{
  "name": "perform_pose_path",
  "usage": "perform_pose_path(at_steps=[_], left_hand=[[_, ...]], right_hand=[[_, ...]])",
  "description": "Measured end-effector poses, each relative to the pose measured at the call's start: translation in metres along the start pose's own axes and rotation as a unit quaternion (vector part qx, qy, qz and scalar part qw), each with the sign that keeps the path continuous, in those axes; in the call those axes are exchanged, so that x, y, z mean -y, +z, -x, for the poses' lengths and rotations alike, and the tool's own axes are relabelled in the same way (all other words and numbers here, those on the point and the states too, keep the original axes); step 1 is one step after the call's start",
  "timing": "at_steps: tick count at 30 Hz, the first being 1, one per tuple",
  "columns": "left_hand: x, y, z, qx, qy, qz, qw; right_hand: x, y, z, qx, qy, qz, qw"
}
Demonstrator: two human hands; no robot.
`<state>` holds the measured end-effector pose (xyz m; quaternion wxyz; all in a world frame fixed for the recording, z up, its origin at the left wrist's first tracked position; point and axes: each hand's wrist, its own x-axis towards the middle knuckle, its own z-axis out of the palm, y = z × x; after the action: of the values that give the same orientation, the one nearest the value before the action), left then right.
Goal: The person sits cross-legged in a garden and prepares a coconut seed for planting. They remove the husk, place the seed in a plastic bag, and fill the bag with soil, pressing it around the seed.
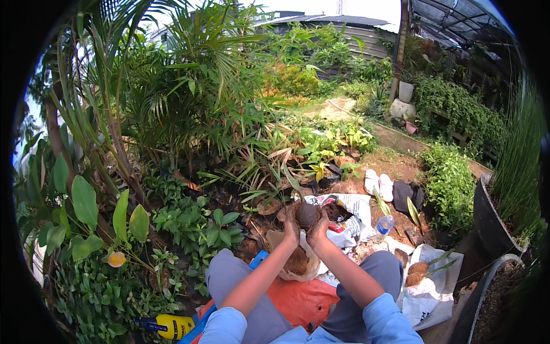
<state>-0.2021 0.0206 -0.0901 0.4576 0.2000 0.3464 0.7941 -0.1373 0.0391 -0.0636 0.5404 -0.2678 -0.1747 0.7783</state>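
Between my two hands is a dark brown, rounded ball, coated in what looks like soil or moss, with a thin stem rising from its top. My left hand [291, 225] presses against its left side and my right hand [319, 224] cups its right side. The ball [307, 214] is held upright above an open plastic bag [297, 261] that contains brown fibre. Just beyond my right hand, a white printed sack [361, 206] lies open with dark soil or fibre inside. An orange-red sheet or sack [303, 296] is spread between my legs.
To the right are a clear plastic bottle [384, 225], pale sandals [379, 185] and a white sack [438, 296] bearing fibrous brown balls [416, 274]. Large black pots [494, 215] stand at the far right. A yellow spray bottle [174, 327] lies at lower left beside dense plants [219, 230].
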Motion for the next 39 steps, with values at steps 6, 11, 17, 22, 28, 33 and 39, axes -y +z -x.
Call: perform_pose_path(at_steps=[6, 11, 17, 22, 28, 33, 39], left_hand=[[0.040, -0.027, -0.025, -0.032, -0.064, 0.128, 0.989], [0.024, -0.006, -0.017, -0.093, -0.014, 0.022, 0.995], [0.025, -0.009, -0.021, -0.140, 0.026, 0.036, 0.989], [0.024, -0.020, -0.019, -0.090, 0.138, -0.195, 0.967], [0.010, -0.008, -0.001, 0.047, 0.225, -0.585, 0.778], [-0.011, 0.008, 0.010, 0.151, 0.236, -0.633, 0.721], [-0.049, 0.040, 0.034, 0.292, 0.169, -0.634, 0.696]], right_hand=[[-0.027, -0.032, -0.032, -0.009, -0.057, 0.074, 0.996], [-0.007, -0.021, -0.019, 0.008, -0.071, 0.120, 0.990], [-0.019, -0.019, -0.021, 0.051, -0.180, 0.227, 0.956], [-0.025, -0.028, -0.025, 0.034, -0.213, 0.398, 0.891], [-0.011, -0.025, -0.023, 0.035, -0.035, 0.266, 0.963], [-0.015, -0.033, -0.019, 0.124, 0.012, 0.110, 0.986], [-0.021, -0.068, -0.042, 0.200, 0.061, 0.010, 0.978]])
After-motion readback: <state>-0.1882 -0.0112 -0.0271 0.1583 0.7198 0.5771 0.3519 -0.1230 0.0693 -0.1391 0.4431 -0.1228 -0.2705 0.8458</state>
